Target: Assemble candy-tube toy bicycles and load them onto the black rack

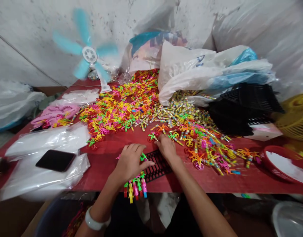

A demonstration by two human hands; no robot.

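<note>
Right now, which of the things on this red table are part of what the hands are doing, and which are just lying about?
In use:
left hand on a row of small coloured toys
black slotted tray
right hand at the pile of coloured plastic bicycles
pile of small wrapped sticks

Lying about:
phone on clear bags
running fan
black baskets
red bowl

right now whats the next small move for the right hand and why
Probably close the right hand on the green toy bicycle at its fingertips and bring it back to the black slotted rack. The hand is already reaching into the near edge of the pile of toy bicycles, while the left hand rests on the rack, where several pieces already stand in a row.
</note>
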